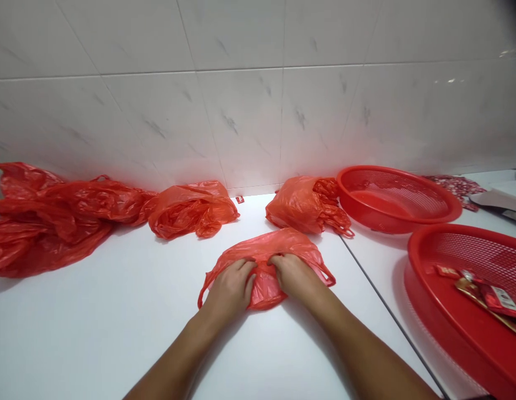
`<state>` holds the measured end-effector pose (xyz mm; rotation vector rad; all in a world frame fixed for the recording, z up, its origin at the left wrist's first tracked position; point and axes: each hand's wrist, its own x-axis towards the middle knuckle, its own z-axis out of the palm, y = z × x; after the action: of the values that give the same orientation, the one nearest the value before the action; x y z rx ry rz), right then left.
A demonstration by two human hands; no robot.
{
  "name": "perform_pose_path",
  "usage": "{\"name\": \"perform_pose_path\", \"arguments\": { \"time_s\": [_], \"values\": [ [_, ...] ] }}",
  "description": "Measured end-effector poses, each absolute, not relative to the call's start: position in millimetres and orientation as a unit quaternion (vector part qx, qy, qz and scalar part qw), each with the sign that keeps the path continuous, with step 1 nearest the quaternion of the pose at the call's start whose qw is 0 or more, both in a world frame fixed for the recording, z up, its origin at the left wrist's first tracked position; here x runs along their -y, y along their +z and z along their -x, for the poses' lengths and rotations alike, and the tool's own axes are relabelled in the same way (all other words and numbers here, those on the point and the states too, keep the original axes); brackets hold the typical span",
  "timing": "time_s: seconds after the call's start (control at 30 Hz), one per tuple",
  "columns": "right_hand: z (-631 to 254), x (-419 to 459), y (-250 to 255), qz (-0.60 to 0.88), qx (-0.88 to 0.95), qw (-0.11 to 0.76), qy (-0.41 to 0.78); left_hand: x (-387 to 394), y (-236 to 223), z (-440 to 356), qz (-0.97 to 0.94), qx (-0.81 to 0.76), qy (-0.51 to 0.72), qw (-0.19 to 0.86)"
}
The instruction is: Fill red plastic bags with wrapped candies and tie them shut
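A red plastic carrier bag (264, 247) lies flat on the white counter (116, 322), its handle loops spread to both sides. My left hand (229, 289) and my right hand (294, 276) sit on top of it side by side, fingers gathering the thin plastic between them. Both hands hide the bag's middle. Farther back, loose red bags form a large heap (45, 219) at the left, a smaller bunch (193, 210) near the wall, and another bunch (301, 205) just beyond my right hand.
Two round red mesh baskets stand at the right: one (397, 199) by the wall, one (424, 278) nearer, holding foil snack packets (489, 297). A dark seam (391, 311) crosses the counter. White marbled tiles (241, 111) form the wall behind. Red printed wrappers (457, 186) lie in the far corner.
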<state>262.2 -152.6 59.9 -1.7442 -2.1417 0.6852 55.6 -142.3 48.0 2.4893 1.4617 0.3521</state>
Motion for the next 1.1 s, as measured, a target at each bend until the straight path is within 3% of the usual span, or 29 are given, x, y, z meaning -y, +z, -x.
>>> {"name": "perform_pose_path", "arguments": {
  "time_s": [0.23,0.4,0.57,0.8,1.1],
  "values": [
    [-280,159,74,0.657,0.675,-0.025,0.334,146,63,-41,-0.823,-0.547,0.016,0.150],
    [-292,162,72,0.548,0.758,0.017,0.354,148,83,-35,-0.841,-0.495,0.027,0.216],
    [-291,178,76,0.587,0.744,0.000,0.318,148,85,-35,-0.828,-0.519,0.013,0.213],
    [-283,189,97,0.462,0.827,0.122,0.296,147,84,-35,-0.809,-0.538,-0.022,0.237],
    [-290,152,45,0.579,0.744,-0.004,0.334,140,74,-34,-0.821,-0.527,-0.003,0.219]
  ]
}}
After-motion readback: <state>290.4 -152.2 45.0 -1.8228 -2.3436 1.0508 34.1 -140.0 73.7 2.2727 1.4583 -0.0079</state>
